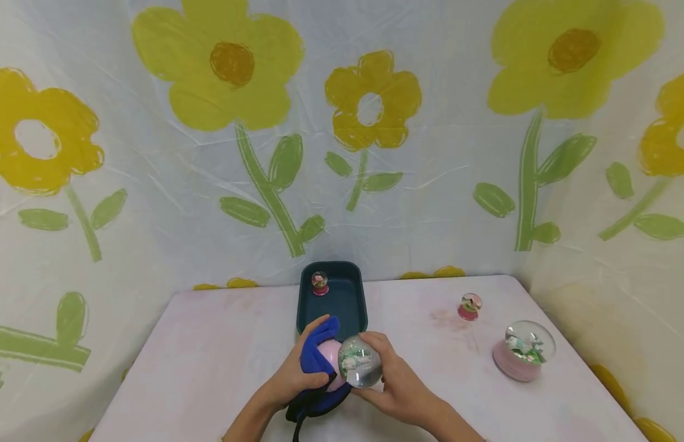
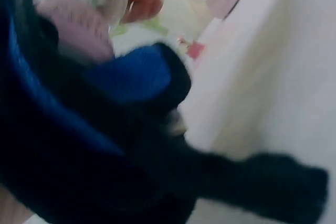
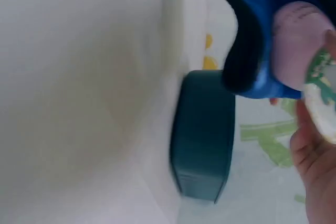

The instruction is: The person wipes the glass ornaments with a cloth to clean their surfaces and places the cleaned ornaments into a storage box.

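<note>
In the head view a snow globe (image 1: pixel 361 362) with a clear glass dome and a pink base is tilted on its side, dome to the right. My right hand (image 1: pixel 400 390) grips the dome between thumb and fingers. On the left, my left hand (image 1: pixel 295 374) holds a blue pouch (image 1: pixel 321 334) with black edging and a strap, its fingers round the outside. The globe's pink base (image 3: pixel 299 43) sits in the pouch's mouth, as the right wrist view shows. Up close in the left wrist view, the pouch (image 2: pixel 134 74) hides most of the left hand.
Behind the hands stands a dark teal tray (image 1: pixel 347 294) with a small snow globe (image 1: pixel 320 282) in it. At the right of the table (image 1: pixel 209 356) are another small globe (image 1: pixel 470 306) and a large pink-based one (image 1: pixel 521 350). A flowered cloth (image 1: pixel 430 202) hangs behind.
</note>
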Demonstrator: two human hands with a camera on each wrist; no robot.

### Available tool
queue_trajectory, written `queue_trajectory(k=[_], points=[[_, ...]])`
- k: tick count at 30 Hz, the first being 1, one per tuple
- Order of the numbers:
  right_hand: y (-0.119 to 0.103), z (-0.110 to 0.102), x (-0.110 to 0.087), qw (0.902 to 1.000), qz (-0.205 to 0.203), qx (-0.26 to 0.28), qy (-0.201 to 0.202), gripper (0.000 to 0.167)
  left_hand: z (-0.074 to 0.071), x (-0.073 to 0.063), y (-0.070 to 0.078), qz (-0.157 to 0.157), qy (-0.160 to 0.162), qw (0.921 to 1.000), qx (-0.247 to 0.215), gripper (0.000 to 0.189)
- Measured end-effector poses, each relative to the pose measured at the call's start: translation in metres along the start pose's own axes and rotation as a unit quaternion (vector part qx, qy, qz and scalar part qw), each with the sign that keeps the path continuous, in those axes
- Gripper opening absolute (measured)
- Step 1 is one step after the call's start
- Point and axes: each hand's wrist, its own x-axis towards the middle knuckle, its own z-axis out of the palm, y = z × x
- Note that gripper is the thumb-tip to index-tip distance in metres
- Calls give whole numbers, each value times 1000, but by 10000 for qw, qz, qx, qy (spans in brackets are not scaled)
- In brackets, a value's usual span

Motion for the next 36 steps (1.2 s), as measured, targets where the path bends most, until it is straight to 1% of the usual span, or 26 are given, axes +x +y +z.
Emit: queue_trajectory(k=[2, 3, 4, 6, 8, 11, 13, 14, 17, 19, 20, 22, 25, 27, 28, 31, 33, 35, 36], points=[[0, 2, 0, 9989, 65, 456, 55, 88, -4, -1, 2, 62, -256, 9996, -32, 91], [0, 3, 0, 9978, 112, 641, 81, 87, -5, -1, 3, 73, -312, 9995, -9, 90], [0, 5, 0, 9965, 199, 800, 100, 86, -6, -2, 4, 52, -308, 9995, 24, 87], [-2, 7, -1, 9942, 441, 967, 130, 85, -5, -2, 7, 8, -184, 9998, 121, 81], [-5, 7, -1, 9932, 713, 911, 167, 85, -3, -1, 10, -30, -28, 9997, 228, 75], [-13, 2, 3, 9911, 1218, 465, 284, 86, 1, 1, 16, 23, 215, 9987, 464, 71], [-18, 1, 8, 9852, 1653, 299, 336, 83, 3, 1, 18, 137, 321, 9974, 636, 71], [-21, 1, 10, 9807, 1896, 315, 356, 80, 4, 0, 19, 191, 369, 9964, 737, 71], [-27, 5, 14, 9642, 2563, 616, 291, 74, 5, -6, 18, 331, 490, 9927, 1055, 73], [-30, 6, 15, 9567, 2815, 725, 163, 74, 6, -9, 16, 370, 604, 9913, 1108, 75], [-32, 5, 15, 9557, 2843, 758, 53, 76, 6, -11, 15, 370, 637, 9918, 1040, 75], [-34, 1, 16, 9611, 2663, 703, -204, 81, 5, -13, 12, 343, 720, 9935, 810, 74], [-34, -9, 18, 9732, 2135, 739, -427, 83, 2, -13, 9, 357, 738, 9959, 390, 72], [-33, -16, 19, 9806, 1732, 800, -440, 83, 1, -12, 9, 401, 681, 9965, 267, 72], [-32, -19, 19, 9832, 1575, 819, -426, 83, 1, -11, 9, 450, 612, 9969, 185, 72], [-30, -24, 16, 9893, 1143, 786, -452, 81, 3, -10, 9, 518, 468, 9975, 146, 74], [-29, -25, 14, 9947, 755, 505, -482, 82, 5, -9, 9, 526, 364, 9979, 24, 76], [-28, -27, 13, 9984, 144, -174, -515, 83, 6, -7, 10, 478, 306, 9983, -140, 77], [-27, -28, 14, 9968, -202, -592, -500, 84, 7, -5, 10, 449, 291, 9983, -246, 77]])
